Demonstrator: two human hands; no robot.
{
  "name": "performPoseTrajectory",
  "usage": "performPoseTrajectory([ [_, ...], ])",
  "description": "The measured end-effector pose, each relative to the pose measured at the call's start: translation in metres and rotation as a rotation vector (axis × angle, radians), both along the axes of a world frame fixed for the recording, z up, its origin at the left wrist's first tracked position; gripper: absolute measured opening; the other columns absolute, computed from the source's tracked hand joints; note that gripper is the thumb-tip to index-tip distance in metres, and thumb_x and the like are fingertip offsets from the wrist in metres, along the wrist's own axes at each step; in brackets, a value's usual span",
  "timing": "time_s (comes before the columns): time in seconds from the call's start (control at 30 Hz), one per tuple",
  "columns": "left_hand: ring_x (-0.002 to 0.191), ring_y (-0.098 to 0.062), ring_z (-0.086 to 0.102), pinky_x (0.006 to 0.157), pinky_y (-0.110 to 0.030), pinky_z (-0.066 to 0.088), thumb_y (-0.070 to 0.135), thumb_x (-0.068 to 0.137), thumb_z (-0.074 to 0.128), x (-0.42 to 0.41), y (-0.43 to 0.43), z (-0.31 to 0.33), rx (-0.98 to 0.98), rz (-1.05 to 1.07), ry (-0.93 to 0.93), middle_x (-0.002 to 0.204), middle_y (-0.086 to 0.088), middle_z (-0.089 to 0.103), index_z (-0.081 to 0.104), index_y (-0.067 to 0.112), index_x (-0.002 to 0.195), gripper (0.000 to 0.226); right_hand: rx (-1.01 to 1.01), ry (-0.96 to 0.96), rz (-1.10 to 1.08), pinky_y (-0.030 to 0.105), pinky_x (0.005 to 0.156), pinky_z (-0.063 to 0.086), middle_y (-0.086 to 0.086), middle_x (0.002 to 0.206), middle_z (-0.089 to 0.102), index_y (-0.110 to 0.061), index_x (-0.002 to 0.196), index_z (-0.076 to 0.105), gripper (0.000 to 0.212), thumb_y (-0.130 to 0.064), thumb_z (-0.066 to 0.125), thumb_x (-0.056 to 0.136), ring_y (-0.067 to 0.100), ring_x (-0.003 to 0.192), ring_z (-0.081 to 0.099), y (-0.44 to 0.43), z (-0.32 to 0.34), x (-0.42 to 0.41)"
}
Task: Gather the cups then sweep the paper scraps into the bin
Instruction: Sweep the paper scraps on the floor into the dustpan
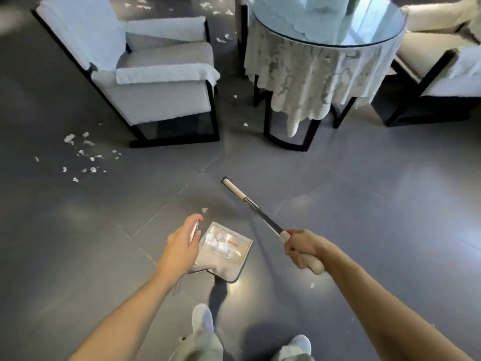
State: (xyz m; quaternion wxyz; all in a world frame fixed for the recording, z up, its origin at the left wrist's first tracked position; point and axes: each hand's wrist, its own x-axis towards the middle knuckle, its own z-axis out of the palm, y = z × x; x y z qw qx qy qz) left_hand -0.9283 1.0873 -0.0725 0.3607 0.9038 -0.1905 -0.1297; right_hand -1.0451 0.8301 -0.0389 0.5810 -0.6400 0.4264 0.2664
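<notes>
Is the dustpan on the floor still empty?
No, a little heap of white paper scraps already lies inside the dustpan.

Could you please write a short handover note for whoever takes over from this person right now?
Left hand grips the handle of the dustpan.
Right hand grips the broom, with its head pointing forward and low to the floor.
Done: some paper scraps lie in the dustpan. No cups or bin in view.
Left: the scrap cluster left of the armchair, more behind it, and stray bits near the table and around the dustpan. Then empty it into the bin.
</notes>
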Motion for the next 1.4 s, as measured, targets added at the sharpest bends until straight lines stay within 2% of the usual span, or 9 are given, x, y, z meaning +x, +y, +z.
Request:
performPoseTrajectory([
  [0.13,0.082,-0.03,0.05,0.072,-0.029,0.034,0.013,0.096,0.045,0.049,0.07,0.004,0.023,0.08,0.014,0.092,-0.006,0.059,0.051,0.027,0.118,0.026,-0.101,0.038,0.134,0.023,0.041,0.04,0.006,0.051,0.051,-0.004,0.102,0.058,0.026,0.002,0.04,0.084,0.015,0.036,0.043,0.066,-0.028,0.063],
  [0.23,0.068,-0.021,0.041,0.067,-0.031,0.034,0.013,0.096,0.045,0.091,0.104,0.0,0.039,0.104,0.014,0.069,0.003,0.042,0.051,0.028,0.116,0.026,-0.172,0.05,0.223,0.029,0.052,0.043,0.011,0.066,0.056,-0.002,0.11,0.057,0.031,-0.001,0.039,0.085,0.017,0.048,0.048,0.105,-0.043,0.104],
  [0.4,0.054,-0.017,0.041,0.056,-0.028,0.038,0.014,0.095,0.042,0.164,0.121,-0.006,0.061,0.118,0.059,0.059,0.0,0.041,0.046,0.036,0.111,0.028,-0.232,0.094,0.35,0.029,0.063,0.044,0.013,0.086,0.053,-0.004,0.122,0.049,0.037,0.0,0.042,0.086,0.016,0.059,0.044,0.141,-0.057,0.151],
  [0.57,0.056,-0.021,0.047,0.052,-0.023,0.038,0.016,0.095,0.041,0.215,0.131,-0.009,0.11,0.128,0.075,0.069,-0.009,0.052,0.044,0.036,0.11,0.025,-0.155,0.101,0.462,0.021,0.051,0.036,-0.001,0.07,0.036,-0.022,0.079,0.041,0.021,-0.004,0.042,0.089,0.011,0.053,0.04,0.178,-0.052,0.163],
  [0.67,0.053,-0.024,0.047,0.055,-0.029,0.04,0.015,0.095,0.042,0.219,0.136,-0.007,0.118,0.114,0.068,0.066,-0.012,0.052,0.044,0.034,0.111,0.025,0.055,0.134,0.393,0.012,0.032,0.035,-0.002,0.069,0.034,-0.026,0.073,0.035,0.032,-0.001,0.039,0.092,0.001,0.029,0.045,0.182,-0.032,0.158],
  [0.77,0.056,-0.027,0.047,0.06,-0.036,0.046,0.017,0.096,0.04,0.212,0.138,-0.004,0.104,0.106,0.072,0.072,-0.014,0.054,0.043,0.036,0.111,0.025,0.291,0.34,0.282,0.01,0.028,0.027,-0.001,0.057,0.028,-0.032,0.111,0.04,0.042,0.004,0.032,0.09,0.002,0.024,0.032,0.168,-0.012,0.158],
  [0.9,0.051,-0.026,0.045,0.058,-0.041,0.052,0.02,0.096,0.038,0.186,0.145,0.0,0.097,0.067,0.078,0.071,-0.014,0.053,0.041,0.044,0.104,0.026,0.369,0.317,0.102,0.011,0.028,0.029,-0.001,0.044,0.034,-0.019,0.143,0.032,0.059,0.006,0.034,0.09,0.002,0.027,0.032,0.162,0.009,0.129],
  [1.13,0.047,-0.022,0.042,0.051,-0.039,0.051,0.023,0.098,0.039,0.112,0.143,0.009,0.096,-0.119,0.038,0.072,-0.013,0.055,0.038,0.053,0.098,0.03,0.261,0.188,-0.085,0.011,0.031,0.031,0.002,0.049,0.039,-0.008,0.139,0.038,0.055,0.009,0.039,0.087,0.005,0.031,0.035,0.165,0.031,0.026],
  [1.4,0.053,-0.012,0.042,0.05,-0.032,0.04,0.018,0.097,0.043,0.023,0.12,0.011,0.06,-0.381,0.052,0.082,0.001,0.055,0.044,0.042,0.105,0.025,0.199,0.126,-0.48,0.012,0.03,0.031,0.003,0.055,0.039,-0.003,0.137,0.041,0.051,0.008,0.041,0.088,0.006,0.029,0.034,0.156,0.027,-0.108],
])
